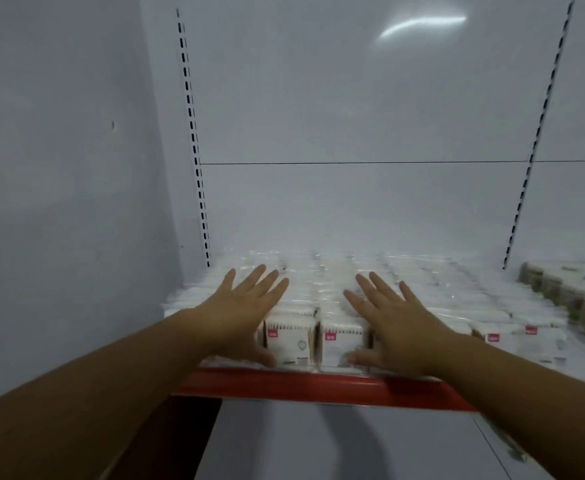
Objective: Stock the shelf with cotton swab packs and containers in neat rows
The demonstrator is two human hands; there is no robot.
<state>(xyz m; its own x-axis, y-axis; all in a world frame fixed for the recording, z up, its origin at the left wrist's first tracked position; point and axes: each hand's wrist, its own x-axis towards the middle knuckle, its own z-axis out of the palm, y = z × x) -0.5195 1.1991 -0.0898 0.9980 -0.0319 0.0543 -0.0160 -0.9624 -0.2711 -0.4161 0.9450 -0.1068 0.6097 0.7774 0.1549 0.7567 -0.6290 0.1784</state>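
White, clear-wrapped cotton swab packs with small pink labels [289, 337] are sitting in tight rows on the white shelf with a red front strip [319, 382], reaching back towards its rear panel. The left hand [246, 306] and right hand [388, 317] are lying flat on the front packs' tops, fingers straight and spread, gripping nothing, thumbs resting against the front faces. Olive-sided packs [561, 294] are standing in rows at far right.
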